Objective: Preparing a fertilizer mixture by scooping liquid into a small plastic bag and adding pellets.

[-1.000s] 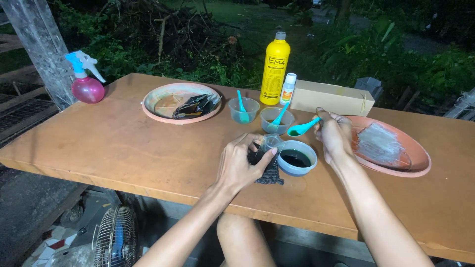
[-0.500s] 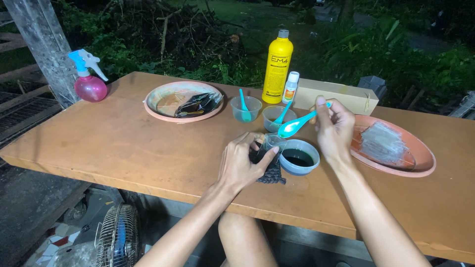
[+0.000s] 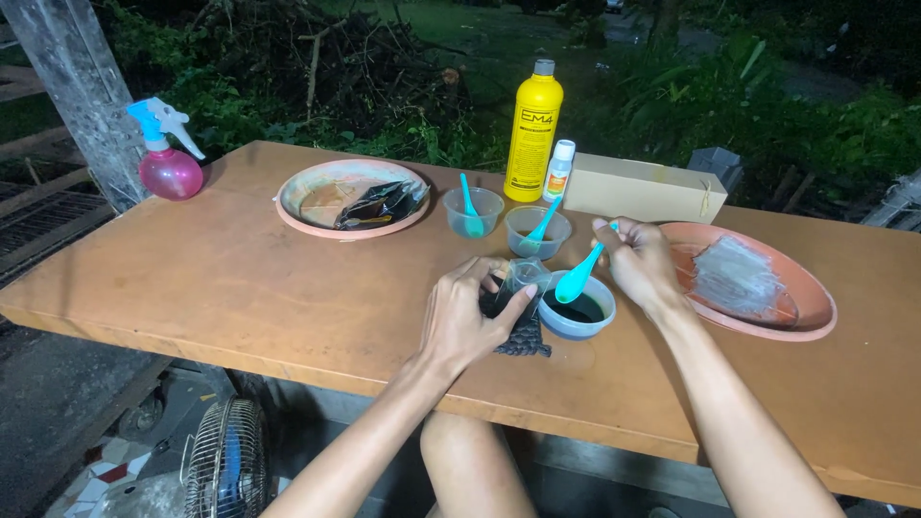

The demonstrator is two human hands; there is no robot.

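Over blue bowl (image 3: 577, 309), R hand (image 3: 641, 264) pinches turquoise spoon (image 3: 579, 279), L hand (image 3: 467, 319) grips clear cup (image 3: 523, 280); dip shallow, keep cup steady.

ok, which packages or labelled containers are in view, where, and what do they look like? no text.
Yellow bottle: back edge of the table, tall, grey cap, dark print on its front.
Small white bottle: just right of the yellow one, blue-and-orange label.
Cardboard box: right of both bottles, long, flat, plain tan.
Dark foil pouch: lies crumpled on the left plate.
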